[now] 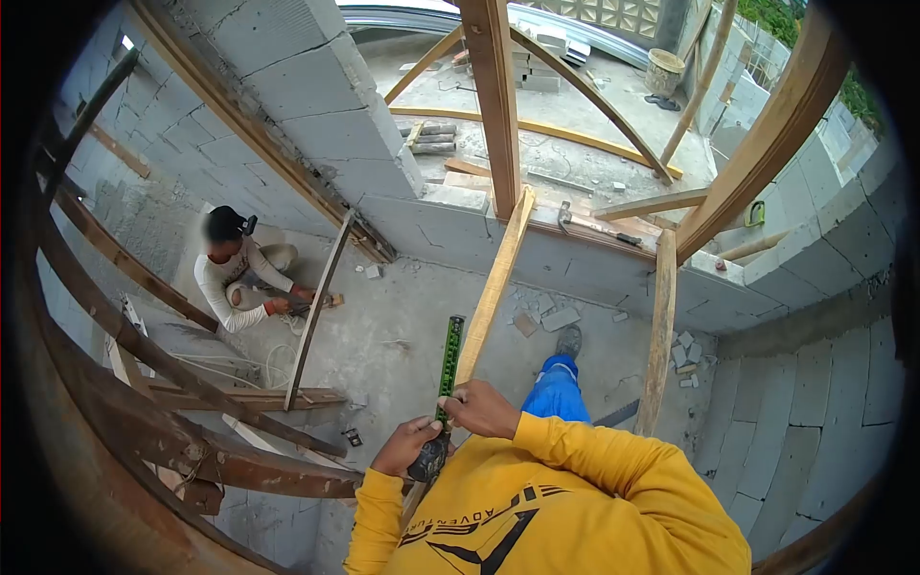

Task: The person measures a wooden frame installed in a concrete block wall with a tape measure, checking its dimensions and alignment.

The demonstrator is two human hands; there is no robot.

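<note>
The tape measure has a dark, rounded case and a yellow-green blade drawn out straight. The blade points up and away, just beside the leaning wooden plank.

head cam | 1 view | steeply down | left hand, right hand close | floor far

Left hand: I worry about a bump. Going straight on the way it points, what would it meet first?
Probably the right hand, which pinches the tape measure just ahead of the left hand; depth is hard to judge.
</note>
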